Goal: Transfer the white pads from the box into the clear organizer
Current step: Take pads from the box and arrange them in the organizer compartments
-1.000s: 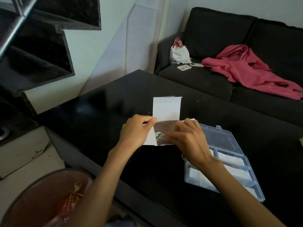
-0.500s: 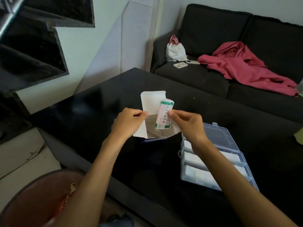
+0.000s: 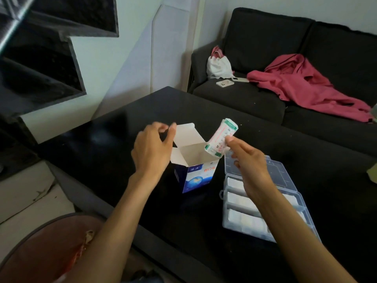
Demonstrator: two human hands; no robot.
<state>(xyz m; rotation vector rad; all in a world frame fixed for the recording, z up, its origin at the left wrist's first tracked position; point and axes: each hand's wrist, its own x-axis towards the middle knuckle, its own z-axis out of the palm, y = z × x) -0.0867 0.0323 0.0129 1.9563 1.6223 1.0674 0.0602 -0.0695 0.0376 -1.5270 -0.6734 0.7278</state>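
Observation:
A blue and white box stands upright on the black table with its top flaps open. My right hand pinches a white pad packet with green and red print, lifted above the box's right side. My left hand hovers at the box's left flap, fingers loosely curled, holding nothing. The clear organizer lies open to the right of the box, with white pads in its compartments, partly hidden by my right forearm.
A dark sofa stands behind the table with a pink garment, a white bag and two phones. A round reddish stool is at the lower left. Dark stair steps rise at the upper left.
My right hand drew a pad packet out of the box and lifted it up to the right. My left hand let go of the box, which now stands upright on the table.

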